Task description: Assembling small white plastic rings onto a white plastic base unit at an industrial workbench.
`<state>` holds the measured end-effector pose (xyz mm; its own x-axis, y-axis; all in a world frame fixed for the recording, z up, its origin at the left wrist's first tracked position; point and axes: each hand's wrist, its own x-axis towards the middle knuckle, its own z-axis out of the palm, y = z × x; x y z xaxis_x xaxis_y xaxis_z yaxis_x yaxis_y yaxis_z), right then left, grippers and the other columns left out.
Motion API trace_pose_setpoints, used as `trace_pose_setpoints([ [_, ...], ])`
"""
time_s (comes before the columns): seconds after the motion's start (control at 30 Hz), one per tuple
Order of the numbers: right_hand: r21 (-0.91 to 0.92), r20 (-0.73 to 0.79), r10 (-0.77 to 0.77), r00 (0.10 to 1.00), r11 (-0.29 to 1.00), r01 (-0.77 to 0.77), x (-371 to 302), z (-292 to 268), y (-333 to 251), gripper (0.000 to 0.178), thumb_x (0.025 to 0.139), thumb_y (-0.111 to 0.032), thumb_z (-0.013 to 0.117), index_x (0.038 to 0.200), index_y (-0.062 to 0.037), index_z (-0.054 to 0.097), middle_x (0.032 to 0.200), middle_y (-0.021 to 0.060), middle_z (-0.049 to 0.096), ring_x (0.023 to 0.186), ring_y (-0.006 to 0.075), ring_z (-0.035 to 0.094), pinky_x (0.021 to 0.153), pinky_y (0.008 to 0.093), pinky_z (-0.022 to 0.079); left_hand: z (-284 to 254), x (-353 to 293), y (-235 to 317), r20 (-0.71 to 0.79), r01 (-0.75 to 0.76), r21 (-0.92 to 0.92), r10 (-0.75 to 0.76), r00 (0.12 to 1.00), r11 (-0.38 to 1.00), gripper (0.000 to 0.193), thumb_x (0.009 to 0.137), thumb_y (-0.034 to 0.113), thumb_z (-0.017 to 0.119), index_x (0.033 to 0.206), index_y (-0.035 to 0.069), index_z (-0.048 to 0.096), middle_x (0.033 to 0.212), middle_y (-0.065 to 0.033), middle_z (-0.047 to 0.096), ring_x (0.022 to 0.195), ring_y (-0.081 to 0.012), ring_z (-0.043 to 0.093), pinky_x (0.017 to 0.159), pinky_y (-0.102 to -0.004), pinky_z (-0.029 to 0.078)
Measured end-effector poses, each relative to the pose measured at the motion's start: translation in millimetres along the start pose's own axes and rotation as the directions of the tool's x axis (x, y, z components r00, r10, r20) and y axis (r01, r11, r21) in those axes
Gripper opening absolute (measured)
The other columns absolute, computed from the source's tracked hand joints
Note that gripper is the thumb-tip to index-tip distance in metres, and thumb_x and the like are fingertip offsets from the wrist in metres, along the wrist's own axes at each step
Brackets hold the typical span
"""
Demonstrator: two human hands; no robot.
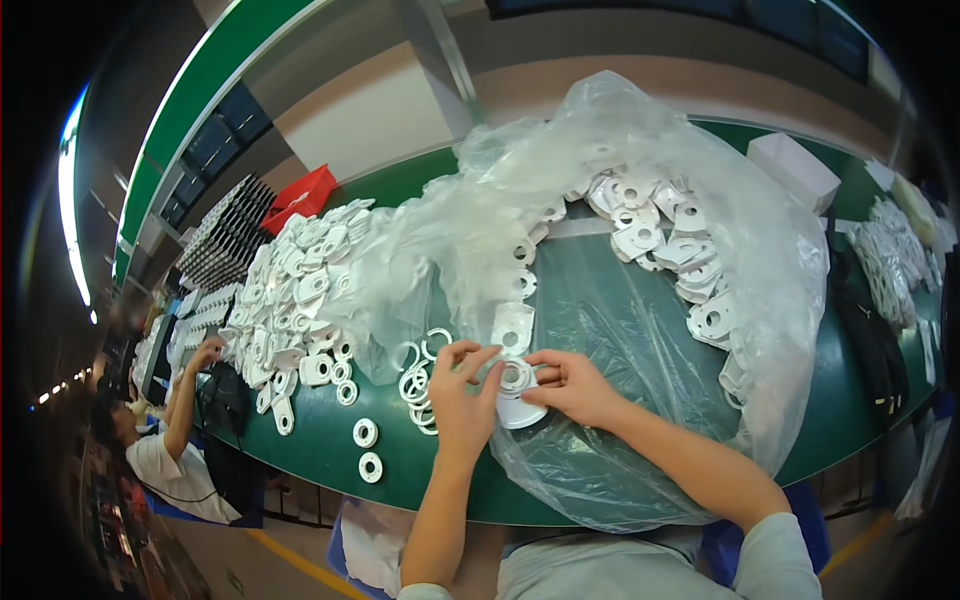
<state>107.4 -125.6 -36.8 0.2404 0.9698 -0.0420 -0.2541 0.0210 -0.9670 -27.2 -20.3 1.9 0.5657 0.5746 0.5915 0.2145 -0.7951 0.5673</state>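
Both of my hands meet at a white plastic ring (516, 376) over the green table. My left hand (462, 392) grips its left side between thumb and fingers. From the right, my right hand (574, 387) pinches the opposite edge. Under the ring lies a white plate with a rounded end (521, 413); whether the two are joined I cannot tell. Just beyond sits another white plate with a round hole (512, 324). Thin white rings (415, 385) lie left of my left hand, and two thicker white rings (366, 432) rest nearer the table's front edge.
A large clear plastic bag (640, 490) spreads across the green table (310, 460), with white parts (640, 225) in its opening. More white parts (290, 290) are heaped left. Behind them are a red bin (302, 198) and stacked black trays (226, 230). Another person (190, 465) works far left.
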Motion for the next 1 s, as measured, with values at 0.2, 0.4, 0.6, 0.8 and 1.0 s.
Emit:
trace_pose_setpoints([
  [0.2,0.037,-0.018,-0.097,0.995,0.995,0.098,-0.9,7.1,4.3,0.035,0.083,-0.002,0.063,0.116,0.0027,0.053,0.096,0.0087,0.066,0.086,0.0105,0.061,0.077,0.0237,0.048,3.6,-11.5,-9.9,0.249,0.490,-0.455,-0.422,0.872,0.744,0.023,0.082,-0.001,0.063,0.105,-0.004,0.064,0.099,-0.0076,0.062,0.084,-0.0113,0.061,0.070,-0.0216,0.049],
  [0.4,-0.031,-0.140,-0.218,0.966,0.976,0.215,-0.4,7.8,6.2,0.027,0.089,-0.006,0.055,0.115,-0.0001,0.055,0.100,0.0058,0.063,0.093,0.0102,0.057,0.082,0.0253,0.045,6.2,-17.0,-5.0,0.338,0.488,-0.613,-0.352,0.873,0.621,0.040,0.080,-0.007,0.062,0.119,-0.006,0.053,0.102,-0.0084,0.060,0.089,-0.0142,0.062,0.075,-0.0226,0.050],
  [0.6,-0.013,-0.122,-0.182,0.976,0.983,0.182,-1.1,5.3,5.7,0.023,0.090,-0.009,0.053,0.111,-0.0007,0.055,0.098,0.0057,0.062,0.091,0.0096,0.056,0.080,0.0242,0.044,5.4,-13.8,0.5,0.352,0.507,-0.624,-0.365,0.862,0.595,0.046,0.075,-0.009,0.066,0.119,-0.004,0.054,0.098,-0.0065,0.058,0.086,-0.0149,0.063,0.074,-0.0235,0.052],
  [0.8,0.019,-0.115,-0.124,0.986,0.992,0.127,1.2,3.5,10.1,0.021,0.093,-0.011,0.051,0.111,-0.0012,0.052,0.094,0.0051,0.064,0.084,0.0077,0.058,0.073,0.0224,0.045,-33.9,25.8,-58.1,0.170,0.304,0.032,-0.305,0.937,0.952,0.015,0.074,0.006,0.070,0.087,-0.002,0.068,0.082,-0.0083,0.066,0.070,-0.0151,0.061,0.063,-0.0265,0.047],
  [1.0,0.092,-0.111,-0.091,0.990,0.991,0.101,5.0,-2.4,12.7,0.022,0.095,-0.016,0.049,0.111,-0.0006,0.052,0.093,0.0055,0.066,0.080,0.0074,0.060,0.068,0.0224,0.046,-27.3,40.7,-102.8,0.239,0.191,0.430,-0.315,0.918,0.882,0.022,0.064,0.016,0.076,0.077,0.000,0.068,0.075,-0.0144,0.061,0.077,-0.0297,0.059,0.072,-0.0378,0.047],
])
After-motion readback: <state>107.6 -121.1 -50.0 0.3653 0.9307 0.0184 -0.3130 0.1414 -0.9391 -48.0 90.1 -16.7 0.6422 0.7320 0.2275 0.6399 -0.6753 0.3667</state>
